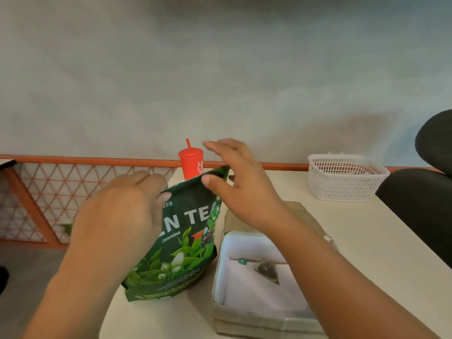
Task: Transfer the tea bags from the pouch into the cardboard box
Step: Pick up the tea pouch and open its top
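Both left grip (117, 211) and right grip (241, 184) clamped the green tea pouch (186, 243); we judged uneven pulling could spill its contents outside the cardboard box (247, 322).

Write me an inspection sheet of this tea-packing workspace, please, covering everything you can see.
Surface: cream table, bearing the items below.
Job's things: green tea pouch upright, left of the open cardboard box; one pyramid tea bag lies in the box.
Clutter: red Coca-Cola cup with straw behind the pouch; white plastic basket at the far right.
Hands: left hand grips the pouch's upper left edge; right hand pinches its top right edge, fingers extended.
Cables: nothing seen.
Surroundings: grey wall, orange lattice railing to the left, black chair to the right.
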Demonstrator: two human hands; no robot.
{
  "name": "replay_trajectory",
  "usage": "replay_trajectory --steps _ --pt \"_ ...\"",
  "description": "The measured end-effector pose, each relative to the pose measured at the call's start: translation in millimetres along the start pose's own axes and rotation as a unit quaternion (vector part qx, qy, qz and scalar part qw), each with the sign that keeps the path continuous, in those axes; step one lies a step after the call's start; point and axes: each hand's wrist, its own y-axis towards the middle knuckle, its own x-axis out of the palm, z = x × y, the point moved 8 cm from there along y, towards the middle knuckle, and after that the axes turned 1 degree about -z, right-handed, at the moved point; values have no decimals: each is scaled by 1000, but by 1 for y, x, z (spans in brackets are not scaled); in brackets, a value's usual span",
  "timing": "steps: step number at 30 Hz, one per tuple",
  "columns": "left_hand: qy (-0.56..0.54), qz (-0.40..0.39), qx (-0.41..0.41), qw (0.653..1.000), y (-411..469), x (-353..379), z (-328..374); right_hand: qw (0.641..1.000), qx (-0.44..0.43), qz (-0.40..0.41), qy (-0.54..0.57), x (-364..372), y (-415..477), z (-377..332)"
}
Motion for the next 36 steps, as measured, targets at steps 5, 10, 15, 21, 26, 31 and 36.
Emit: replay_trajectory --steps 5,10,15,21,26,31,36 --pt "9 79 3 997 -24 -10 1 997 -32 68 29 7 -16 -12" --pt "7 87 -4 996 -49 -21 -7 996 -31 75 33 8 -43 -23" --pt "1 68 -73 995 -78 -33 -20 995 -27 94 17 9 -67 -33" --pt "-47 -17 -90 995 -101 -16 -18 992 14 128 10 19 -91 -25" --pt "-131 0 -124 984 -115 9 -21 966 107 221 81 23 -124 -5" --pt "-146 47 -148 977 -125 15 -19 889 268 206 308 64 -151 20" --pt "-171 73 -126 975 -127 16 -5 816 321 107 468 112 -159 9"
